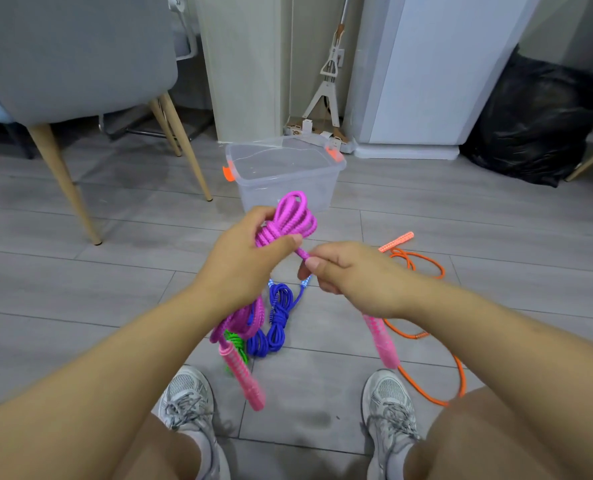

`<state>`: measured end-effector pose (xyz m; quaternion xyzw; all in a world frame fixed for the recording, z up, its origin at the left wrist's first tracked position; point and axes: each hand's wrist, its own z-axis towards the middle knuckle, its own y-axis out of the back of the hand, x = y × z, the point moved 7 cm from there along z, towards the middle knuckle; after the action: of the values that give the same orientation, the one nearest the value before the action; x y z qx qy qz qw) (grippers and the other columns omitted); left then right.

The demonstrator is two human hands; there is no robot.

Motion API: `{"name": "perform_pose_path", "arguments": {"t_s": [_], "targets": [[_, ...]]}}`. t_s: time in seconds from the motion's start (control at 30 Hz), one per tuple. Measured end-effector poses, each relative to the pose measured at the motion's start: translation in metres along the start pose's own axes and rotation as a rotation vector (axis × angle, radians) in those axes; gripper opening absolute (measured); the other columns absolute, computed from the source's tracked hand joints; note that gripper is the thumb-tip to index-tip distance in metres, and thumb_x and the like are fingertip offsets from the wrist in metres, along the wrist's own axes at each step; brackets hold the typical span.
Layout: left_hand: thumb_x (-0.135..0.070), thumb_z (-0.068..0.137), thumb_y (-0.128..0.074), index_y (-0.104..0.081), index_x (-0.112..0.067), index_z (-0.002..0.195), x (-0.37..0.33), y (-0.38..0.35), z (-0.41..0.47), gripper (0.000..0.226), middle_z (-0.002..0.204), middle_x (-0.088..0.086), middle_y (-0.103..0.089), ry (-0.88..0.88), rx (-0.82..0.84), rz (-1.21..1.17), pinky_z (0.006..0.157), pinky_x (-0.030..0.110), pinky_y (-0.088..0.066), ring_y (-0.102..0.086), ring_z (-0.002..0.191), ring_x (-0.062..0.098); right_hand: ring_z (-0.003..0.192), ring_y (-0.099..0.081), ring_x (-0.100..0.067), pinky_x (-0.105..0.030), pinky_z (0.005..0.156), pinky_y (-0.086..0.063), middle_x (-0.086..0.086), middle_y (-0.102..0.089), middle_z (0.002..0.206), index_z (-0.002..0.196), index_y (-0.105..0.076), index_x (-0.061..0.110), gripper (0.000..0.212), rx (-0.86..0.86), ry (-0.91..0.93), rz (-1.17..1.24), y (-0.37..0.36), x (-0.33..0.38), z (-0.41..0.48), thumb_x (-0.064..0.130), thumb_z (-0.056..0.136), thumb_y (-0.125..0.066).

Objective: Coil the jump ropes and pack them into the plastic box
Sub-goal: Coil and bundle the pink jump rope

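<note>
Pink rope [295, 216] was bundled just in front of the plastic box [281, 192], off the floor. Left hand [243, 261] clenched the bundle's waist. Right hand [350, 275] pinched the free strand, pink handles [243, 379] dangling.

Step, as judged: binding the coil with the tail. Next move calls for tucking the end, then reaching forward into the open box.

Blue rope [277, 317], green rope [234, 341] and loose orange rope [423, 268] lay on the box's near side.

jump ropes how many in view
4: pink rope in left hand and right hand; blue rope coiled on floor; green rope partly hidden beside it; orange rope loose at right.
</note>
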<state>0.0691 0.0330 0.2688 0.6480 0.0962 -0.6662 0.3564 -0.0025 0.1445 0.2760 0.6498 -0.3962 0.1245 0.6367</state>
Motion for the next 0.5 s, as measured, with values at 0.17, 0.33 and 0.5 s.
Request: {"name": "perform_pose_path", "arguments": {"t_s": [0.17,0.33,0.5], "targets": [[-0.033,0.086,-0.063,-0.061,-0.021,0.085,0.009,0.004,0.007,0.012,0.055,-0.006,-0.045,0.043,-0.016,0.176,0.053,0.033,-0.036,-0.04,0.049,0.014,0.058,-0.042,-0.003,-0.01,0.056,-0.034,0.009,-0.044,0.064,0.1,-0.063,0.011,0.03,0.033,-0.002,-0.12,-0.002,0.009,-0.006,0.026,0.1,-0.037],[-0.043,0.088,-0.056,-0.058,-0.027,0.097,0.01,-0.001,0.002,0.019,0.075,-0.004,-0.057,0.038,0.13,0.416,0.06,0.033,-0.039,-0.053,0.07,0.017,0.063,-0.041,-0.011,-0.022,0.056,-0.031,0.005,-0.046,0.068,0.093,-0.054,0.013,0.018,0.08,0.031,-0.253,-0.009,0.009,-0.009,0.025,0.098,-0.042],[-0.045,0.085,-0.052,-0.055,-0.017,0.091,0.014,-0.002,-0.002,0.029,0.078,0.006,-0.058,0.066,0.225,0.475,0.068,0.041,-0.044,-0.055,0.075,0.026,0.073,-0.046,-0.016,-0.029,0.064,-0.036,0.008,-0.05,0.073,0.109,-0.06,0.024,0.02,-0.038,0.079,-0.37,0.002,0.009,-0.006,0.028,0.095,-0.047]]}}
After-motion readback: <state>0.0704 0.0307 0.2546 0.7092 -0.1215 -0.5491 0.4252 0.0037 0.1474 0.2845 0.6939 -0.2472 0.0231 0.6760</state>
